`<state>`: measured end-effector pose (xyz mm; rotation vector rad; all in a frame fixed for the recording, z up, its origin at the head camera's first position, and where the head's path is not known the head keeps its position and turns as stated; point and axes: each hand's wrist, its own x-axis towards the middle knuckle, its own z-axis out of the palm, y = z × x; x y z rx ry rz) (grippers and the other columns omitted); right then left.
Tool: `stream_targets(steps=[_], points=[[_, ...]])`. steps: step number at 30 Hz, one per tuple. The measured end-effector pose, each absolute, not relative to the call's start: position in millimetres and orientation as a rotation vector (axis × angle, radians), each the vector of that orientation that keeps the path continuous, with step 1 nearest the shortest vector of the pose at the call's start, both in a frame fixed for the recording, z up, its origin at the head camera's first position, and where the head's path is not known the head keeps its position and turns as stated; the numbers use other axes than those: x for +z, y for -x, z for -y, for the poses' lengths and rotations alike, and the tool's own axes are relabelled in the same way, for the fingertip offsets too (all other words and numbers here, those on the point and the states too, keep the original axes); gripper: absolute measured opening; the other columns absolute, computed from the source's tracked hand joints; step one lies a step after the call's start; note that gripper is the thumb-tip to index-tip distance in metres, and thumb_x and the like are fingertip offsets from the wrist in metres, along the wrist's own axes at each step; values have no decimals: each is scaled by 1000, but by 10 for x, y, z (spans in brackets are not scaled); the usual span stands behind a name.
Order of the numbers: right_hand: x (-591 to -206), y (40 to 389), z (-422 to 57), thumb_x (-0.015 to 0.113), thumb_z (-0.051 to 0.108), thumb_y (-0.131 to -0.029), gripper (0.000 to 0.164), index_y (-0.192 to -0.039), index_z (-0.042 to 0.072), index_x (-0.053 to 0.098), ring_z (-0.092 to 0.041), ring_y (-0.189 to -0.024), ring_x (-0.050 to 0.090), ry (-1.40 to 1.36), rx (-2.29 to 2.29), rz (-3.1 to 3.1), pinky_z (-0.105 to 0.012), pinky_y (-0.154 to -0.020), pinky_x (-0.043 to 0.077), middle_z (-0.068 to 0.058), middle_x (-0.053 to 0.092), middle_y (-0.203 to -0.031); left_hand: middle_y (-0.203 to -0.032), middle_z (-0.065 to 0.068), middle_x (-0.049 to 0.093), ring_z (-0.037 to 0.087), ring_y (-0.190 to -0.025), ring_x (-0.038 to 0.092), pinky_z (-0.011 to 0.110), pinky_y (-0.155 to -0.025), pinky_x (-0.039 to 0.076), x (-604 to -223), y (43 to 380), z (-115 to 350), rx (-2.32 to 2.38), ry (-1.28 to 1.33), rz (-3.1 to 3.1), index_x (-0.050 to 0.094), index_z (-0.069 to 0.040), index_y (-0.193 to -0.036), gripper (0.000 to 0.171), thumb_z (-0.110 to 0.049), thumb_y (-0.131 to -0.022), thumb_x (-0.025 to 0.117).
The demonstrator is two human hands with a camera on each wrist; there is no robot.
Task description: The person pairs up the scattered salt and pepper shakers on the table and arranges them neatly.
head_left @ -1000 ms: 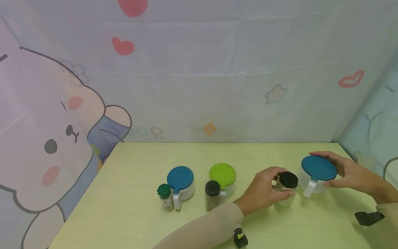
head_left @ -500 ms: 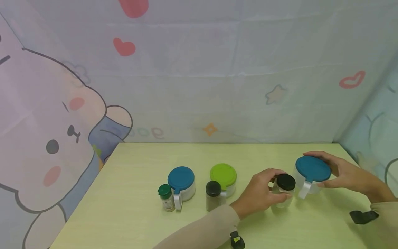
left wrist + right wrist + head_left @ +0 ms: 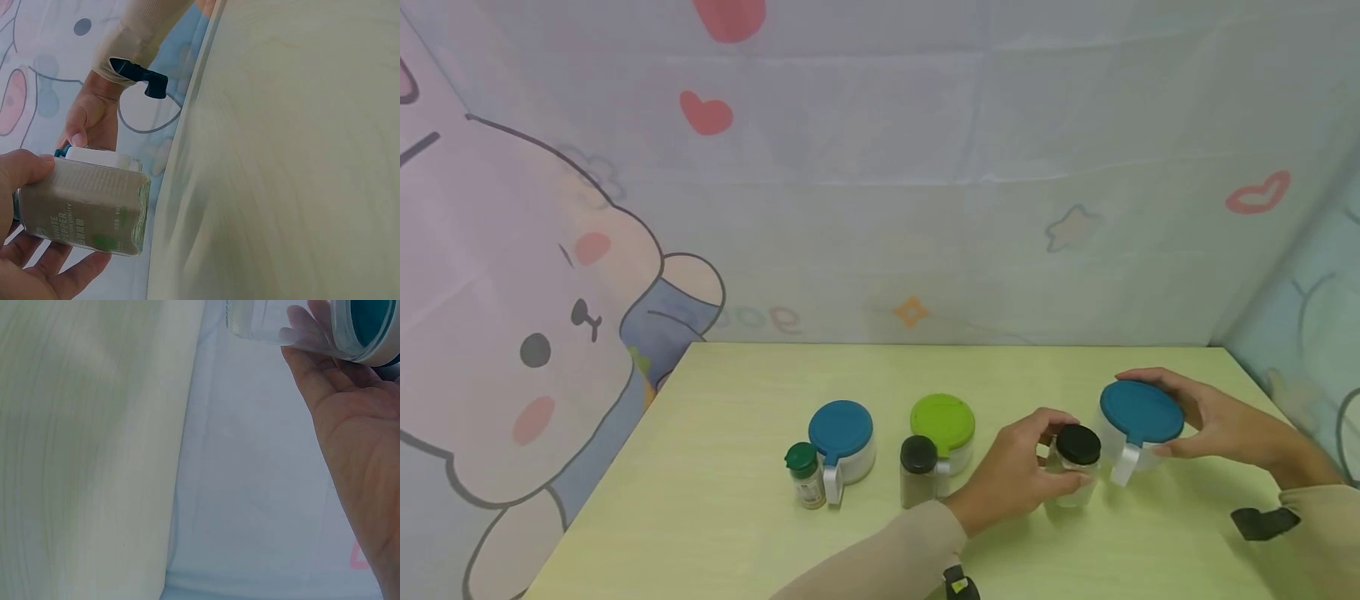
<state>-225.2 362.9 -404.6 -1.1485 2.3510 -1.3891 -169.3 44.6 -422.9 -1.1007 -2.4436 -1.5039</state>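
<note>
In the head view my left hand point(image 3: 1011, 471) grips a pepper shaker jar point(image 3: 1078, 447) with a black lid, fingers and thumb around its sides. The left wrist view shows this jar point(image 3: 87, 203) has a clear body and a "white pepper" label. To its right, my right hand point(image 3: 1232, 429) holds a clear seasoning pot point(image 3: 1142, 412) with a blue lid and a white handle pointing towards me. Fingers show behind this pot point(image 3: 262, 322) in the right wrist view. Both containers look upright and stand close together; whether their bases touch the table I cannot tell.
On the pale table point(image 3: 722, 542), a green-capped shaker point(image 3: 807, 477) stands beside another blue-lidded pot point(image 3: 842, 433). Further right, a second black-lidded shaker point(image 3: 917, 471) stands in front of a green-lidded pot point(image 3: 942, 422). A printed cloth point(image 3: 865, 167) hangs behind the table.
Both hands have moved left and slightly nearer with the pepper shaker jar and the blue-lidded seasoning pot in them. The view has shifted a little; the other containers stay put.
</note>
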Motion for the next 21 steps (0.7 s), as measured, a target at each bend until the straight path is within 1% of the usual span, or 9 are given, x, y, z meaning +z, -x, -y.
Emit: stream_targets(steps=[9, 16, 21], points=[[-4082, 2297, -3537, 71, -13, -84, 86, -156, 1, 27, -14, -122, 57, 1189, -1398, -2299, -21, -95, 51, -9, 41, -150, -122, -3, 66, -4, -98, 60, 9, -78, 54, -4257, 1657, -368, -1501, 1085, 2446, 55, -14, -131, 54, -16, -86, 84], [-4052, 2316, -3435, 72, -11, -85, 85, -156, 1, 26, -14, -125, 56, 1168, -1384, -2253, -22, -98, 51, -8, 41, -150, -120, -4, 66, -5, -102, 59, 9, -80, 53, -4262, 1628, -315, -1516, 1064, 2444, 56, -15, -130, 52, -15, -86, 84], [-4063, 2341, -3378, 74, -8, -85, 85, -156, 2, 28, -15, -123, 56, 1193, -1342, -2278, -23, -96, 51, -10, 43, -148, -118, -4, 66, -4, -103, 59, 11, -80, 54, -4266, 1615, -274, -1533, 1064, 2452, 56, -16, -131, 52, -14, -86, 83]])
